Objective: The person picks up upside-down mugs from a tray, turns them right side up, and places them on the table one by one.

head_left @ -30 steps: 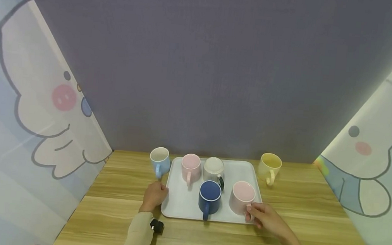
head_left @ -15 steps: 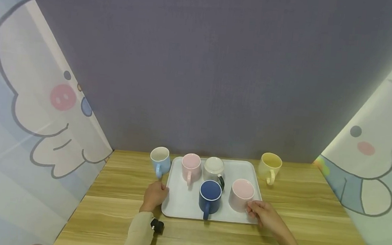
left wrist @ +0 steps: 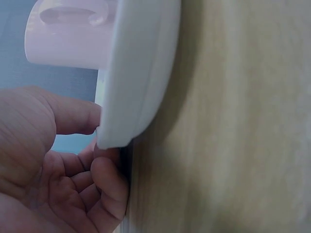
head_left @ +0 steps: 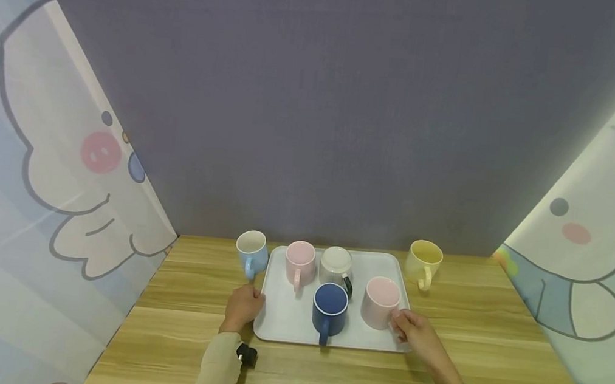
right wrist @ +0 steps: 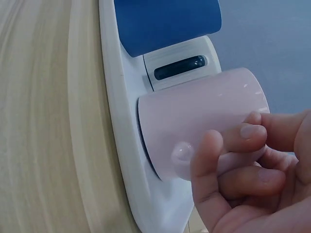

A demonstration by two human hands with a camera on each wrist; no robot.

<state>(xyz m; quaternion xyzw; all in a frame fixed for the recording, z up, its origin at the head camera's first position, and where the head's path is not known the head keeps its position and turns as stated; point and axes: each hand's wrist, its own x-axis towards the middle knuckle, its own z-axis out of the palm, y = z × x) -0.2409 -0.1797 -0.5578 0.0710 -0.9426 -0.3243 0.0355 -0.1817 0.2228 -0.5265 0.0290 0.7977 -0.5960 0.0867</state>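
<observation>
My right hand (head_left: 422,341) grips the handle of a pink mug (head_left: 377,311) at the right part of the white tray (head_left: 287,321). In the right wrist view, curled fingers (right wrist: 245,182) cover most of that handle, and the mug's base is at the tray surface. The tray's left edge is pinched by my left hand (head_left: 242,306); the left wrist view shows the thumb (left wrist: 75,116) over the rim and other fingers curled at its underside. Also on the tray stand a dark blue mug (head_left: 328,316), a second pink mug (head_left: 299,267) and a white mug (head_left: 330,273) with a dark handle.
A light blue mug (head_left: 252,257) stands on the wooden table (head_left: 324,379) off the tray's back left corner. Off the back right corner is a yellow mug (head_left: 420,269). A grey wall (head_left: 313,125) rises behind the table, with patterned curtains at both sides.
The right hand and its pink mug have shifted slightly back, away from me, on the tray. The left hand and the other mugs stay where they were.
</observation>
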